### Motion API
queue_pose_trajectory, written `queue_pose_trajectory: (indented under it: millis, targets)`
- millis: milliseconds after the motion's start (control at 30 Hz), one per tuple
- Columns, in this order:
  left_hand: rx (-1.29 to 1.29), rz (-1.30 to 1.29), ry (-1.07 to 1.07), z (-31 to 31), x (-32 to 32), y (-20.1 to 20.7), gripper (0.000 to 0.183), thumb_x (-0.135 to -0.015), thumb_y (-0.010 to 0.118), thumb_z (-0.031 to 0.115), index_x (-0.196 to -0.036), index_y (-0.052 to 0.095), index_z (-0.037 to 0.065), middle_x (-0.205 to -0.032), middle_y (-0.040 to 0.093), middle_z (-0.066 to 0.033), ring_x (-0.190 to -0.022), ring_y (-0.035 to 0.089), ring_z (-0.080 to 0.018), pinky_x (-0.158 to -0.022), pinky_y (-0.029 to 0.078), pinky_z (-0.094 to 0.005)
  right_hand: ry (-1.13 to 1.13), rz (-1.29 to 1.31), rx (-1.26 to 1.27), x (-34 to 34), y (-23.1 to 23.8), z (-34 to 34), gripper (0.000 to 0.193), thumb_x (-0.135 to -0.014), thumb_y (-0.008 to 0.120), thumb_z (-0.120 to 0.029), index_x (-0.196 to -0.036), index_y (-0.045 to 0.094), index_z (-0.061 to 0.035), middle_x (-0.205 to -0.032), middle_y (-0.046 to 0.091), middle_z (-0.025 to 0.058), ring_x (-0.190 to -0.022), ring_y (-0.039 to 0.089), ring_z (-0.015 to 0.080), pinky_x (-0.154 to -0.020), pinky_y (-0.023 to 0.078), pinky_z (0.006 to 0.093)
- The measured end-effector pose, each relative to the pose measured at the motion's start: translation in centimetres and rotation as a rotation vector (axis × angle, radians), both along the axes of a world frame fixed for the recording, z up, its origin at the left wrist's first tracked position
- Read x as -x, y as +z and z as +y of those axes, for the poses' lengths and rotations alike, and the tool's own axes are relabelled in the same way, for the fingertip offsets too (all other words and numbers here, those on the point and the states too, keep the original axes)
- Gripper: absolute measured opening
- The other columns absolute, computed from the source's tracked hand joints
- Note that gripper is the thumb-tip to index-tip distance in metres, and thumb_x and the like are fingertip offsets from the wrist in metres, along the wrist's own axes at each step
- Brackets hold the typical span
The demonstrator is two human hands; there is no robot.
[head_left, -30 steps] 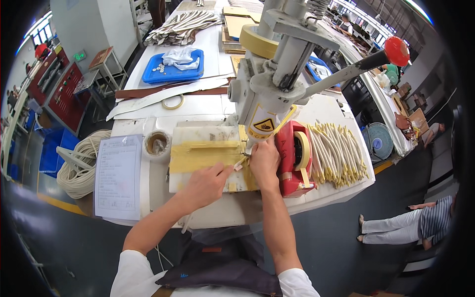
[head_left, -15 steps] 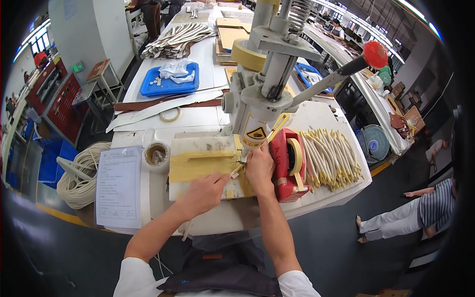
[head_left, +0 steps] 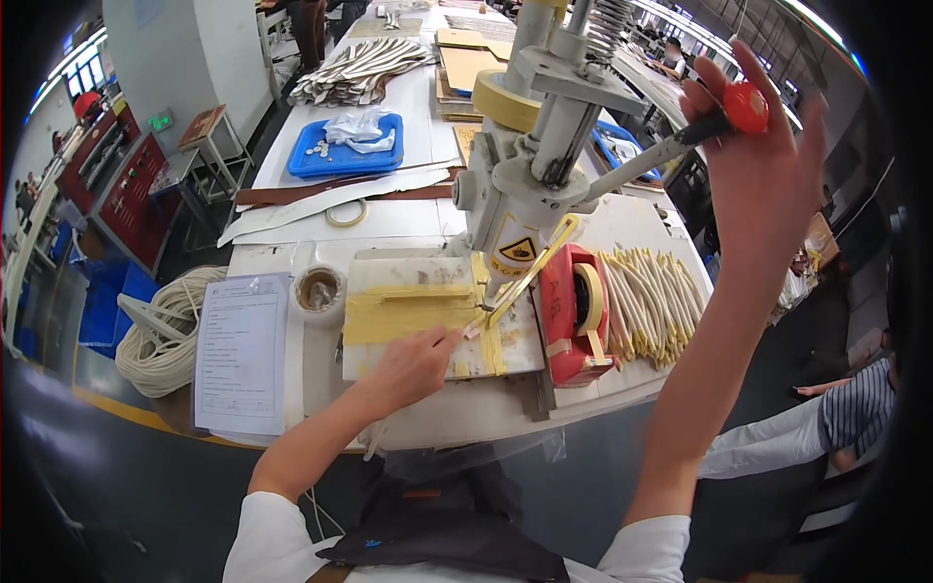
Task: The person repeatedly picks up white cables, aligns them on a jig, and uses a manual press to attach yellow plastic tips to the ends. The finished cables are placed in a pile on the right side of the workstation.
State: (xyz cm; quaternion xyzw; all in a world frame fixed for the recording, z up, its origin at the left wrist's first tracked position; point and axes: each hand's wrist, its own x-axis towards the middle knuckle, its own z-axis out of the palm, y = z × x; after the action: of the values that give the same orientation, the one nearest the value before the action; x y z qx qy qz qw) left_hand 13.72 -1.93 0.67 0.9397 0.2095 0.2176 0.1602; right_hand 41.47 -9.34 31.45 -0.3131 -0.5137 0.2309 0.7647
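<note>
My left hand (head_left: 410, 367) is closed in a pinch at the front of the press, its fingertips on a small pale piece (head_left: 472, 330). Beside that piece, a narrow yellow-edged strip (head_left: 530, 277) slants up to the right, under the head of the lever press (head_left: 520, 194). Yellow tape covers much of the pale work plate (head_left: 389, 321) below. Raised at the upper right, my right hand (head_left: 768, 170) is at the red knob (head_left: 745, 107) of the press lever (head_left: 646, 165). Its fingers are apart around the knob and slightly blurred; a firm grip does not show.
Right of the plate stands a red tape dispenser (head_left: 575, 321), with a row of pale yellow-tipped cords (head_left: 651, 301) beyond it. To the left are a tape roll (head_left: 318, 291), a printed sheet (head_left: 240, 355) and coiled cord (head_left: 165, 340). A blue tray (head_left: 345, 165) sits farther back.
My right hand has left the strip beneath the press head and swung up right to the lever knob. My left hand stays pinched by the small piece. The view has shifted slightly.
</note>
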Motion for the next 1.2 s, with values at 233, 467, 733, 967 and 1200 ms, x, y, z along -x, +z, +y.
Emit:
queue_pose_trajectory:
  millis: [233,467,733,967,1200]
  targets:
    - [-0.019,-0.002,0.001,0.0,-0.2,-0.3,0.037,-0.087,0.059,0.004,-0.123,0.065,0.0,-0.091,0.06,-0.011,-0.076,0.067,-0.0302,-0.064,0.054,-0.0415,0.007,-0.071,-0.227,0.8,-4.6,-2.4,0.039,-0.107,0.043,-0.038,-0.098,0.057,-0.0024,-0.073,0.057,0.0089,-0.072,0.054,0.0221,-0.078,0.042,0.0348]
    - [-0.057,-0.043,-0.009,-0.2,-0.5,-0.3,0.034,-0.089,0.06,0.004,-0.122,0.068,0.001,-0.085,0.058,-0.0108,-0.07,0.063,-0.0293,-0.059,0.052,-0.0406,-0.361,-0.18,-0.444,6.1,-18.8,-7.8,0.035,-0.109,0.041,-0.037,-0.086,0.047,-0.0112,-0.068,0.05,0.0074,-0.068,0.054,0.0242,-0.09,0.043,0.0497]
    - [0.099,-0.235,0.082,0.0,-0.1,-1.1,0.025,-0.092,0.069,0.009,-0.116,0.071,0.001,-0.086,0.063,-0.0127,-0.07,0.063,-0.0312,-0.062,0.051,-0.0408,-0.293,-0.128,-0.169,2.3,-7.0,-4.7,0.033,-0.109,0.049,-0.036,-0.11,0.056,-0.0035,-0.083,0.053,0.0073,-0.08,0.054,0.0257,-0.094,0.045,0.0496]
    - [0.29,-0.28,0.266,-0.3,0.5,-0.1,0.017,-0.092,0.072,0.014,-0.103,0.071,0.0,-0.083,0.067,-0.0131,-0.068,0.066,-0.0259,-0.062,0.052,-0.0363,-0.495,-0.017,0.142,3.6,0.9,0.8,0.043,-0.1,0.063,-0.045,-0.107,0.058,-0.0033,-0.07,0.055,0.0068,-0.067,0.057,0.0192,-0.066,0.044,0.0316]
    - [0.53,-0.388,0.367,-0.4,1.1,-0.4,0.018,-0.096,0.071,0.018,-0.098,0.07,0.001,-0.078,0.07,-0.0106,-0.066,0.067,-0.0183,-0.062,0.053,-0.0317,-0.577,-0.92,0.338,7.6,-17.2,-5.1,0.034,-0.084,0.069,-0.002,-0.118,0.069,0.0001,-0.121,0.066,0.0259,-0.099,0.068,0.0396,-0.085,0.056,0.043]
